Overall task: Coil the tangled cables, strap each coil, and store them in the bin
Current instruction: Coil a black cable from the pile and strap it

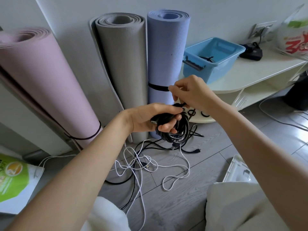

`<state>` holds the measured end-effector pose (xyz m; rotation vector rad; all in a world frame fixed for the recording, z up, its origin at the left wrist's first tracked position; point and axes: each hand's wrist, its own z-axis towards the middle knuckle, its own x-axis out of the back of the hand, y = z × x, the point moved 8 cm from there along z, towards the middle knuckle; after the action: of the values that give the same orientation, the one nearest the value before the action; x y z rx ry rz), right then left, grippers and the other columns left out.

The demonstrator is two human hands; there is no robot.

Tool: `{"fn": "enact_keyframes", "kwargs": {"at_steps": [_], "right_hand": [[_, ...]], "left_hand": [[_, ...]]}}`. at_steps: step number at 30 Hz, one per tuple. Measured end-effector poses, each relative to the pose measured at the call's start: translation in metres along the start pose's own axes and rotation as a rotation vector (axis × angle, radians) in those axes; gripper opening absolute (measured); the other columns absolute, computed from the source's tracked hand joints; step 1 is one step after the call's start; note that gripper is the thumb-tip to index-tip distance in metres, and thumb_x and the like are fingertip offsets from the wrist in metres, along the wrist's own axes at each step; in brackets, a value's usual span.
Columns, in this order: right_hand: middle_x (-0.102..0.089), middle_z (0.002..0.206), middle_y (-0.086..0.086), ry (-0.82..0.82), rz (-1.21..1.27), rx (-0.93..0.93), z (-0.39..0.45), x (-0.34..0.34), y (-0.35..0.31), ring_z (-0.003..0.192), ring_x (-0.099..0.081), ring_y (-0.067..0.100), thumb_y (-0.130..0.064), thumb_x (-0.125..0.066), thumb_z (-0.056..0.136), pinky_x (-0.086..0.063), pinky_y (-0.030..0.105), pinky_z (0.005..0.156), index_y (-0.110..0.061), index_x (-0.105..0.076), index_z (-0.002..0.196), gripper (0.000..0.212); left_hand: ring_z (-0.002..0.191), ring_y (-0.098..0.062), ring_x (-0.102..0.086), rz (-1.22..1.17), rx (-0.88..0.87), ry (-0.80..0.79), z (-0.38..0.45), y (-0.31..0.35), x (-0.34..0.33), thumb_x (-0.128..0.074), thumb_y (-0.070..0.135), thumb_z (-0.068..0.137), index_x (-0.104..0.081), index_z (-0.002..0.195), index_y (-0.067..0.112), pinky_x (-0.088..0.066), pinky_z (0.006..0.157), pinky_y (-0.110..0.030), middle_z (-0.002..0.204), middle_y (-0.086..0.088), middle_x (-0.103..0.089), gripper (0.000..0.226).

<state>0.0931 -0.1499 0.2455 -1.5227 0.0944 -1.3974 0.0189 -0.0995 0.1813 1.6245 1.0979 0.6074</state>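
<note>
My left hand grips a black coiled cable at its top, and the loops hang below my fingers. My right hand pinches a black strap just above the coil. On the floor below lies a tangle of white cable and black cable. The blue bin stands on the low white shelf to the right, with a black cable inside. Several small black straps lie on the shelf's lower board.
Three rolled mats lean on the wall: pink, grey, blue-violet. A black device and a printed bag sit on the shelf. A green-and-white bag lies at left. My knees fill the bottom.
</note>
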Motion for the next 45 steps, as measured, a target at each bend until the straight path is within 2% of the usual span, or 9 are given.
{"fn": "enact_keyframes", "kwargs": {"at_steps": [6, 12, 17, 22, 26, 32, 37, 42, 45], "right_hand": [[-0.046, 0.044, 0.000, -0.044, 0.121, -0.066, -0.001, -0.008, 0.002, 0.034, -0.037, 0.005, -0.031, -0.053, 0.092, -0.032, 0.012, 0.041, -0.010, -0.057, 0.057, 0.040], [-0.036, 0.029, -0.008, 0.072, 0.291, -0.221, 0.003, -0.007, 0.016, 0.029, -0.029, 0.003, -0.033, -0.038, 0.100, -0.028, 0.012, 0.038, -0.014, -0.040, 0.046, 0.057], [-0.041, 0.029, -0.007, 0.047, 0.104, -0.288, 0.002, -0.021, 0.029, 0.029, -0.033, 0.006, -0.032, -0.033, 0.100, -0.028, 0.011, 0.038, -0.015, -0.043, 0.046, 0.057], [-0.054, 0.057, 0.005, -0.196, -0.117, -0.286, -0.006, -0.050, 0.029, 0.047, -0.052, 0.014, -0.010, -0.033, 0.096, -0.043, 0.022, 0.051, -0.001, -0.055, 0.086, 0.026], [-0.061, 0.091, 0.023, -0.336, -0.322, -0.241, -0.015, -0.068, 0.027, 0.074, -0.053, 0.029, -0.003, -0.034, 0.095, -0.043, 0.034, 0.066, -0.006, -0.038, 0.067, 0.028], [-0.067, 0.072, 0.006, -0.491, -0.454, 0.006, -0.027, -0.066, -0.006, 0.059, -0.057, 0.016, -0.003, -0.043, 0.087, -0.047, 0.025, 0.061, -0.010, -0.053, 0.066, 0.025], [-0.064, 0.058, 0.000, -0.257, 0.000, 0.014, -0.019, -0.012, -0.027, 0.033, -0.045, 0.002, -0.005, -0.063, 0.083, -0.038, 0.010, 0.041, -0.010, -0.068, 0.084, 0.008], [-0.055, 0.045, -0.007, -0.228, 0.194, -0.063, -0.015, -0.008, -0.013, 0.040, -0.043, 0.006, -0.004, -0.070, 0.078, -0.038, 0.015, 0.049, -0.007, -0.058, 0.089, 0.017], [-0.059, 0.069, 0.006, -0.209, 0.273, -0.082, -0.014, -0.010, -0.005, 0.064, -0.048, 0.013, -0.009, -0.071, 0.078, -0.037, 0.025, 0.065, -0.006, -0.060, 0.089, 0.016]], "left_hand": [[0.044, -0.014, -0.031, -0.143, -0.041, -0.147, -0.012, 0.002, 0.004, -0.056, 0.027, 0.083, -0.045, 0.080, 0.008, -0.048, 0.067, -0.018, 0.036, 0.007, -0.044, 0.022], [0.044, -0.010, -0.056, -0.732, -0.364, -0.265, -0.022, 0.035, 0.031, -0.054, 0.020, 0.091, -0.058, 0.085, 0.001, -0.052, 0.076, -0.024, 0.049, -0.001, -0.058, 0.020], [0.042, -0.005, -0.049, -0.880, -0.451, 0.005, -0.017, 0.032, 0.047, -0.048, 0.026, 0.089, -0.053, 0.079, 0.007, -0.054, 0.073, -0.022, 0.048, 0.005, -0.051, 0.022], [0.045, -0.002, -0.047, -0.894, -0.589, 0.336, -0.018, 0.037, 0.067, -0.034, 0.031, 0.099, -0.048, 0.061, 0.014, -0.052, 0.072, -0.018, 0.051, 0.008, -0.045, 0.044], [0.049, -0.006, -0.051, -0.846, -0.631, 0.633, -0.019, 0.031, 0.089, -0.038, 0.024, 0.101, -0.045, 0.071, 0.013, -0.048, 0.069, -0.019, 0.053, 0.005, -0.052, 0.033], [0.064, -0.015, -0.052, -0.108, -0.457, 0.991, -0.021, 0.009, 0.112, -0.047, 0.021, 0.098, -0.062, 0.048, 0.022, -0.041, 0.081, -0.033, 0.049, 0.009, -0.060, 0.052], [0.055, -0.010, -0.061, -0.160, -0.195, 0.640, -0.008, -0.005, 0.077, -0.037, 0.042, 0.098, -0.052, 0.083, 0.007, -0.051, 0.068, -0.023, 0.059, -0.002, -0.064, 0.041], [0.069, -0.016, -0.054, 0.006, -0.184, 0.196, 0.006, 0.002, 0.029, -0.041, 0.064, 0.080, -0.053, 0.095, 0.010, -0.044, 0.075, -0.027, 0.077, -0.004, -0.055, 0.058], [0.068, -0.012, -0.052, -0.019, -0.166, 0.030, 0.006, 0.003, 0.017, -0.063, 0.070, 0.064, -0.050, 0.115, 0.009, -0.040, 0.083, -0.030, 0.074, 0.003, -0.051, 0.080]]}}
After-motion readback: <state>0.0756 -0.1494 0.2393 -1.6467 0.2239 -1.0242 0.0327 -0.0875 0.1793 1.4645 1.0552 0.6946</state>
